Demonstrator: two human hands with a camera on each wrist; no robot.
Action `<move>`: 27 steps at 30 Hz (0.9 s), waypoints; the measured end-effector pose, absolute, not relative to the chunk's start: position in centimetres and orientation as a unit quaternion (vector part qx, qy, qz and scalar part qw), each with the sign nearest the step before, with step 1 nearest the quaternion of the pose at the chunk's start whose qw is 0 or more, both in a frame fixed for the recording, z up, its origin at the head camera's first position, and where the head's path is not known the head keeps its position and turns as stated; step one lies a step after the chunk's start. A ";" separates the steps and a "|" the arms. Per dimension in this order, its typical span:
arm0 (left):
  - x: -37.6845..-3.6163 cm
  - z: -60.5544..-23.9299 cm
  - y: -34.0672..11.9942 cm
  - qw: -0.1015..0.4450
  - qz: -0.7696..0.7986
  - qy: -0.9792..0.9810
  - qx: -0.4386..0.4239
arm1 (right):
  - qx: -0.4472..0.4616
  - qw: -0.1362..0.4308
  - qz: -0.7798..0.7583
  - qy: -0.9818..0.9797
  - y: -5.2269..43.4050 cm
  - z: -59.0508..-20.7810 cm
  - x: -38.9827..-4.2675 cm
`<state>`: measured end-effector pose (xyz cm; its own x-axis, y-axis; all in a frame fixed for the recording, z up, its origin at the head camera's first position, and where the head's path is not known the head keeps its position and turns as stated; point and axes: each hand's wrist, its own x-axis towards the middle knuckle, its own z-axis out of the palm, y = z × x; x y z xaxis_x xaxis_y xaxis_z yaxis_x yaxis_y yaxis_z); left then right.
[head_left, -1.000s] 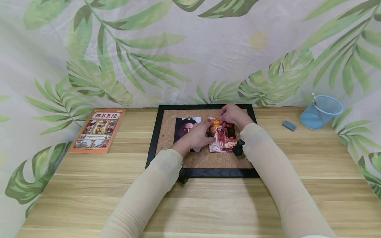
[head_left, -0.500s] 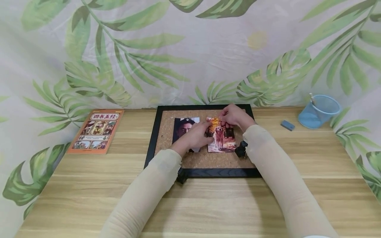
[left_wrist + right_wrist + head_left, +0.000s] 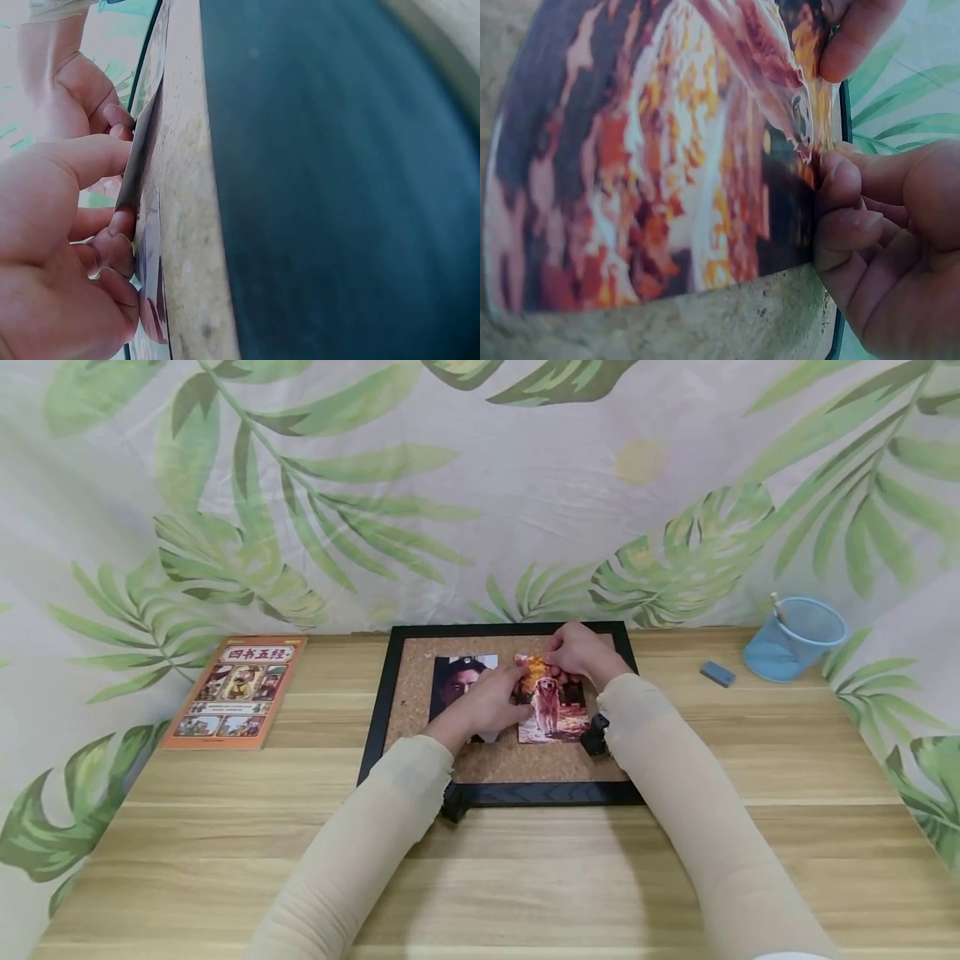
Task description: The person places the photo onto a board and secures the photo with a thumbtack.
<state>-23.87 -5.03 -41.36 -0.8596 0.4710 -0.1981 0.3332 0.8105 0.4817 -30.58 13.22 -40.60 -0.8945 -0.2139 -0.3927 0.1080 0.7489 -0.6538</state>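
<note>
A photo of a golden dog among autumn leaves (image 3: pixel 551 714) lies on the black-framed cork board (image 3: pixel 517 768). My left hand (image 3: pixel 487 700) holds its left edge, thumb and forefinger spread along it; the left wrist view (image 3: pixel 67 217) shows the photo's edge bowed off the cork. At the top of this photo, my right hand (image 3: pixel 585 653) pinches with thumb and bent fingers. Whatever is between those fingertips (image 3: pixel 840 176) is hidden. Left of it on the cork is a portrait photo (image 3: pixel 450 681), partly covered by my left hand, with a small pale dot at its top.
An orange book (image 3: pixel 238 693) lies on the wooden table (image 3: pixel 525 877) to the left. To the right are a small blue block (image 3: pixel 717 674) and a blue mesh pen cup (image 3: pixel 783 647) with a pale stick in it. A leaf-patterned cloth (image 3: pixel 525 485) hangs behind.
The head view has shifted slightly, so everything sits a little further left. Both hands stay at the dog photo in nearly the same pose.
</note>
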 end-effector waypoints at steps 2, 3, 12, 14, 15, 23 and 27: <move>-23.9 -41.3 -5.1 0.157 0.221 0.939 0.210 | -0.035 0.227 -0.346 0.909 13.2 -40.7 -30.7; -23.9 -41.3 -5.1 0.157 0.221 0.940 0.208 | -0.034 0.227 -0.347 0.909 13.1 -40.7 -30.8; -23.8 -41.3 -5.2 0.159 0.213 0.941 0.210 | -0.016 0.234 -0.347 0.908 13.0 -40.4 -30.9; -23.9 -41.3 -5.2 0.156 0.211 0.942 0.211 | -0.011 0.236 -0.355 0.904 13.0 -40.2 -30.9; -23.9 -41.3 -5.1 0.155 0.210 0.942 0.211 | -0.005 0.239 -0.363 0.900 13.1 -40.2 -30.9; -23.4 -41.2 -5.1 0.148 0.190 0.944 0.225 | 0.021 0.258 -0.398 0.880 14.2 -40.8 -30.7; -23.0 -41.3 -5.4 0.132 0.213 0.937 0.244 | -0.002 0.238 -0.426 0.873 14.9 -40.9 -29.9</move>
